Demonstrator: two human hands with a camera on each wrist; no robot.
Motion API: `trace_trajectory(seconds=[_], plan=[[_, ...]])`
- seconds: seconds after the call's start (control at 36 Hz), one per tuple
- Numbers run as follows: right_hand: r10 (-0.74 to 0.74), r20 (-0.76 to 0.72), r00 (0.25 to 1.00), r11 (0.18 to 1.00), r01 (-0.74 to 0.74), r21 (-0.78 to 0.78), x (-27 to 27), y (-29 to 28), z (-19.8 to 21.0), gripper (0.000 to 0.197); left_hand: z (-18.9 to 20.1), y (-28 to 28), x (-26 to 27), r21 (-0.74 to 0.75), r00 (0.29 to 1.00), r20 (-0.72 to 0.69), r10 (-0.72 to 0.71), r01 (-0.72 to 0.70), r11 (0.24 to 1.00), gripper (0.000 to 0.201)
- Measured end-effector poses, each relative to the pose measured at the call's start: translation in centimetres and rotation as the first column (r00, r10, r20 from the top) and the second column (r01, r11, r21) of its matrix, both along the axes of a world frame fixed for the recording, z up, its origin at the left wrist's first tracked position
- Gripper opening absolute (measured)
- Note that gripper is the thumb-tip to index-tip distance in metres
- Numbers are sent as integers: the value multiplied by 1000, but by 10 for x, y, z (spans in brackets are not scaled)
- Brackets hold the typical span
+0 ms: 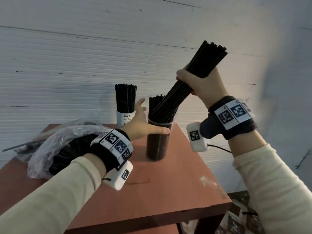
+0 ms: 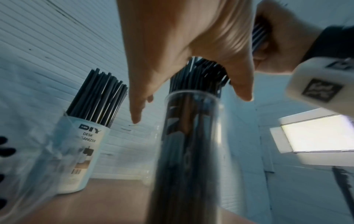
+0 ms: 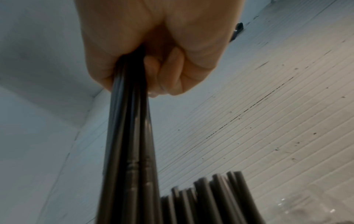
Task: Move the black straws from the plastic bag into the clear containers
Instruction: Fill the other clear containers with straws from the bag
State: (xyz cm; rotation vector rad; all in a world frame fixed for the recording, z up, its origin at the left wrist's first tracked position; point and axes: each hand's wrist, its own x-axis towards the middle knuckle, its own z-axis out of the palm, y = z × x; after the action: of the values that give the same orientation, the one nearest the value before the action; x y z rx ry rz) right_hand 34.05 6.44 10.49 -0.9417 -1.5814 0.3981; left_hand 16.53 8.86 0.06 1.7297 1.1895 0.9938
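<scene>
My right hand (image 1: 200,81) grips a bundle of black straws (image 1: 190,73) tilted up to the right, its lower ends inside a clear container (image 1: 159,141) that holds more straws. In the right wrist view the fist (image 3: 153,60) is wrapped round the bundle (image 3: 130,144). My left hand (image 1: 143,122) is spread open around the container's upper part, thumb across its front, fingers behind; in the left wrist view the hand (image 2: 182,45) frames the container (image 2: 191,136). A second container (image 1: 125,105) labelled DIY, full of straws, stands behind left. The plastic bag (image 1: 55,146) with straws lies at left.
A reddish-brown table (image 1: 168,183) carries everything; its right and front edges are close. A white ribbed wall (image 1: 67,65) rises right behind it. Patterned floor (image 1: 239,217) shows below right. Loose straws (image 1: 16,146) stick out past the bag at far left.
</scene>
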Motion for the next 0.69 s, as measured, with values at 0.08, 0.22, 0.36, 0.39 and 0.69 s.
trace_trajectory(seconds=[0.08, 0.22, 0.36, 0.39, 0.69], plan=[[-13, 24, 1000, 1000, 13, -27, 1, 14, 3, 28, 3, 10, 5, -7, 995, -42, -90, 90, 996, 115], [-31, 82, 996, 999, 32, -17, 2, 28, 2, 15, -1, 22, 1, 35, 982, -106, -159, 164, 986, 65], [-27, 193, 981, 1000, 26, 6, -4, 37, 2, 22, -4, 25, -3, 47, 979, -117, -168, 174, 984, 54], [-25, 219, 975, 1000, 24, 6, -6, 39, 2, 24, -4, 25, -3, 52, 979, -114, -168, 174, 983, 53], [-12, 325, 946, 999, 23, -30, -9, 49, -1, 29, -9, 29, -3, 37, 988, -76, -136, 139, 990, 66]])
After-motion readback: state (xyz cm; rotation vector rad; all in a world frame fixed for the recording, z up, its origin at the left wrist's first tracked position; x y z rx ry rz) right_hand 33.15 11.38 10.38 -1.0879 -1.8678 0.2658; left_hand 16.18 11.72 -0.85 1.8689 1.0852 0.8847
